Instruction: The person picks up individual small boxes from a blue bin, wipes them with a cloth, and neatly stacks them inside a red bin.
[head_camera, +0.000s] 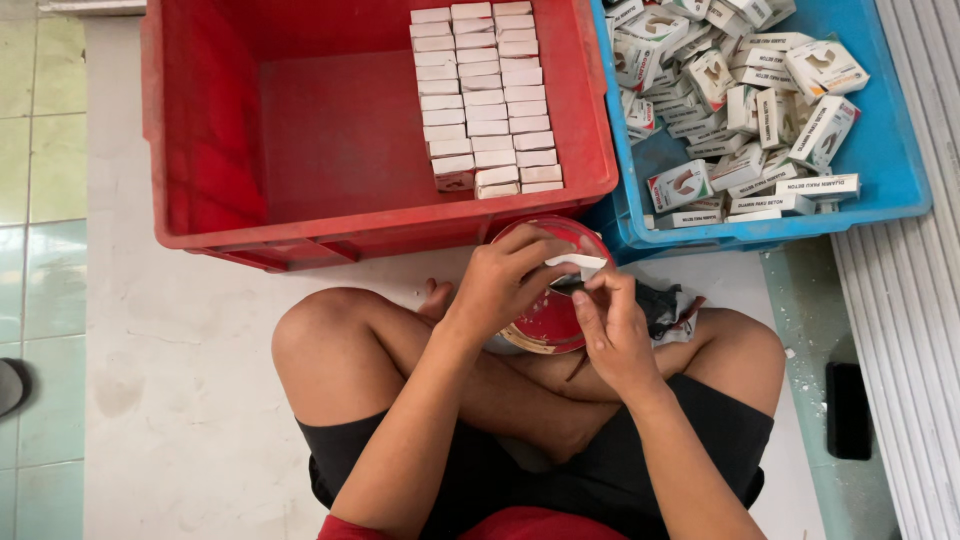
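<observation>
Over the crossed legs, head view: left hand pinches a small white box at its top; right hand closes fingertips on the box's near end. Box sits just above a round red tin resting in the lap. Red crate ahead holds three neat rows of packed boxes along its right side; most of its floor bare, so packing looks early. Blue crate at right is heaped with loose boxes. Crate rims sit close to the hands; open floor lies left.
</observation>
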